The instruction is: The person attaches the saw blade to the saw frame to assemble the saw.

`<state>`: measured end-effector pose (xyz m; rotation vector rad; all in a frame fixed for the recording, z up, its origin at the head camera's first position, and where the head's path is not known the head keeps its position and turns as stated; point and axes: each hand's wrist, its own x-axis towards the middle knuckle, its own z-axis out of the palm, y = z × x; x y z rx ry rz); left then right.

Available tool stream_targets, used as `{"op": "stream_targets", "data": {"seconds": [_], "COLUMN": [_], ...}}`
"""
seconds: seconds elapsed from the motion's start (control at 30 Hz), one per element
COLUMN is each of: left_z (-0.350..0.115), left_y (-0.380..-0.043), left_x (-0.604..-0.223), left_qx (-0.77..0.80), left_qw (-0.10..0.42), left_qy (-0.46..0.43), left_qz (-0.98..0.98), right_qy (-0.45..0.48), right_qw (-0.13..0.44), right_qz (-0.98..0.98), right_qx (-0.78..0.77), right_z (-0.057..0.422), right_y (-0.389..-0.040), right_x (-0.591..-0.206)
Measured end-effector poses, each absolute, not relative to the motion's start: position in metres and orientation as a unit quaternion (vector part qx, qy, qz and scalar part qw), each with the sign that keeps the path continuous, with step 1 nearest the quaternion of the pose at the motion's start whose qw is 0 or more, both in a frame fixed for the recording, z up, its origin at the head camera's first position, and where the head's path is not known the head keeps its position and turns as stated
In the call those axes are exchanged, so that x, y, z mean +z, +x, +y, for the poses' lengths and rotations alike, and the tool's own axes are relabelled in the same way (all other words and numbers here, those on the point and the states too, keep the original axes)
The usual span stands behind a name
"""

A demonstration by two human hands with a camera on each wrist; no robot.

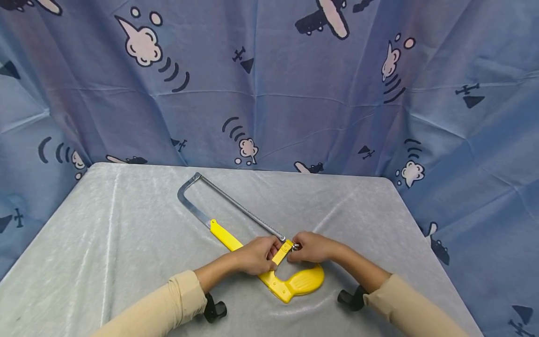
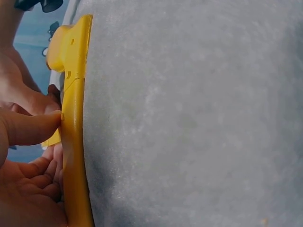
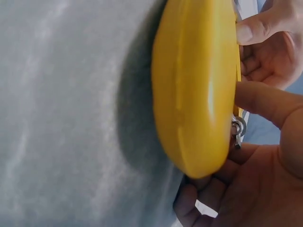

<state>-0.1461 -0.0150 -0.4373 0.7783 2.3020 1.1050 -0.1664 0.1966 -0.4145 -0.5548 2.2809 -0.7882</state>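
A hacksaw (image 1: 225,235) with a yellow frame lies slantwise on the table, its metal bow pointing to the far left. Its toothed blade (image 1: 244,209) runs along the far side, and the rounded yellow handle (image 1: 305,280) is nearest the person. My left hand (image 1: 256,255) grips the short yellow arm at the handle end, thumb on the near side. At the end of the blade is a metal wing nut (image 3: 238,127), with the fingers of my right hand (image 1: 313,247) curled around it. In the right wrist view the handle hides part of those fingers.
A pale grey cloth covers the table (image 1: 139,262). Behind and beside it hangs a blue patterned curtain (image 1: 278,117). Dark wrist-worn devices show below the left sleeve (image 1: 185,295) and beside the right sleeve (image 1: 404,304).
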Motion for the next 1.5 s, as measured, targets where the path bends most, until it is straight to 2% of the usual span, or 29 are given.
{"op": "stream_targets", "data": {"seconds": [0.3, 1.1, 1.5], "left_z": [-0.015, -0.014, -0.015], "left_y": [-0.147, -0.146, -0.146], "left_x": [-0.438, -0.438, -0.436], "left_qx": [0.404, 0.403, 0.399], "left_qw": [0.229, 0.231, 0.237], "left_qy": [0.286, 0.282, 0.280], "left_qz": [0.838, 0.839, 0.840], "right_qy": [-0.184, -0.177, -0.198], "right_qw": [0.293, 0.252, 0.272], "right_qz": [0.899, 0.924, 0.901], "right_qx": [-0.268, -0.226, -0.273], "right_z": [0.190, 0.184, 0.193], "right_y": [-0.165, -0.163, -0.169], "right_x": [-0.416, -0.417, -0.416]}}
